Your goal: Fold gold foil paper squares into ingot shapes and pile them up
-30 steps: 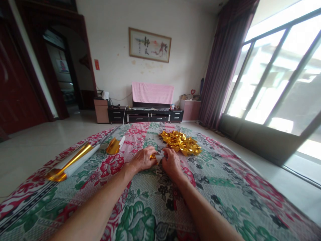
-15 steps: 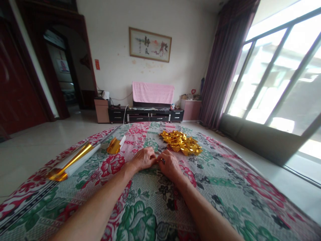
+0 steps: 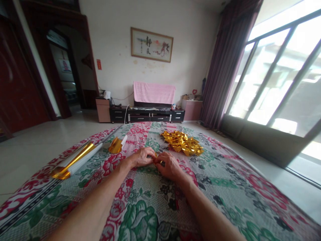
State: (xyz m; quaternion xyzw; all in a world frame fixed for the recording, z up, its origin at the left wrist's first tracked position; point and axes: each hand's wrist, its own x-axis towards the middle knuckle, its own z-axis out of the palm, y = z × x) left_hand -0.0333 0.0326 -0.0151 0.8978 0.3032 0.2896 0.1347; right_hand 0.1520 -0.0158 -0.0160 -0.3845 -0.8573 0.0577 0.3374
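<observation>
My left hand (image 3: pixel 145 156) and my right hand (image 3: pixel 167 164) meet over the middle of the flowered cloth, fingertips touching. Both are closed in a pinch on a small piece of gold foil (image 3: pixel 155 155), mostly hidden by the fingers. Just beyond my right hand lies a heap of folded gold foil pieces (image 3: pixel 184 143). Left of my left hand is a small curled stack of gold foil sheets (image 3: pixel 115 146) with a white underside. Farther left rests a longer loose roll of gold and white foil (image 3: pixel 77 161).
The flowered cloth (image 3: pixel 137 217) covers the surface under my arms. Beyond it stands a low black TV cabinet (image 3: pixel 142 118), with a pink cloth (image 3: pixel 154 92) draped above. Large windows (image 3: pixel 271 77) and a purple curtain (image 3: pixel 223 67) are on the right; a doorway is at left.
My hands have shifted slightly, and the right fingers have moved a little left against the left fingertips. The view has turned slightly left. The foil heap and rolls lie as before.
</observation>
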